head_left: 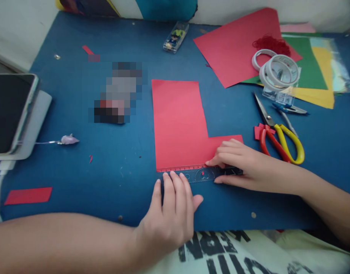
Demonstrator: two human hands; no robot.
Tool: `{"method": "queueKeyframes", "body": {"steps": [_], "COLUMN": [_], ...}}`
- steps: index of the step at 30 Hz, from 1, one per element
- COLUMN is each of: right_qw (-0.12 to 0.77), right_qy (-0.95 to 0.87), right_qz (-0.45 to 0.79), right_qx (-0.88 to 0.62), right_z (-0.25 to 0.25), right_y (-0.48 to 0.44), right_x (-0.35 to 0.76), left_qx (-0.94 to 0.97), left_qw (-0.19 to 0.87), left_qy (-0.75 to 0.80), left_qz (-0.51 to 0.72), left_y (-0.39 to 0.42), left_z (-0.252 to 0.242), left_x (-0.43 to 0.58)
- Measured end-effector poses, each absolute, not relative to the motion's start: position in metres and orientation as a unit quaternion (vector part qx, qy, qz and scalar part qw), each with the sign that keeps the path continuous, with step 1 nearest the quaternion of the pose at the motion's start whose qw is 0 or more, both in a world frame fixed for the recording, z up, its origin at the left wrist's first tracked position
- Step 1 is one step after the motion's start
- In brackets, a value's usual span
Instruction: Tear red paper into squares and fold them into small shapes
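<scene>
An L-shaped piece of red paper [179, 121] lies on the blue table, with a clear plastic ruler [193, 176] along its near edge. My right hand [241, 163] grips the right part of the ruler, thumb on the near edge and fingers on the far edge, partly over the paper. My left hand [171, 213] is open, its fingers stretched out and their tips at the ruler's left part. Right of the paper lie scissors [268, 118] with one red and one yellow handle, beside a small red paper scrap [258, 132].
Tape rolls [291, 68] and red thread [273, 45] rest by a larger red sheet [234, 45] at the back right. A compass [291, 109] lies near the scissors. On the left are a phone [11, 110], a red strip [29, 196] and a blurred-out object [119, 89]. A clear case [176, 37] lies behind.
</scene>
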State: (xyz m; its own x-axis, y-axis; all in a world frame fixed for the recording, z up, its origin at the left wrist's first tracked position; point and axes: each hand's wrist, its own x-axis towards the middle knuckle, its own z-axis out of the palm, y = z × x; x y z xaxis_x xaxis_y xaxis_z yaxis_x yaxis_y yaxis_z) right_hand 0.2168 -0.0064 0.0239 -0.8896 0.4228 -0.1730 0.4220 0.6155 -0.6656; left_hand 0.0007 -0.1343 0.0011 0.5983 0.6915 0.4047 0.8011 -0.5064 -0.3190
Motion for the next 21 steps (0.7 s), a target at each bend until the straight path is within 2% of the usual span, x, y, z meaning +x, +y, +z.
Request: {"method": "queueKeyframes", "body": {"steps": [21], "right_qw": [0.006], "right_qy": [-0.897], "right_qz": [0.374], "right_qx": [-0.234], "right_z": [0.0204], "right_y": [-0.0048], "right_x": [0.2172], "left_qx": [-0.866], "left_qw": [0.233], "left_qy": [-0.43], "left_qz": [-0.105], "left_y": [-0.1311], "left_z": [0.0012], "left_x": [-0.0003]}}
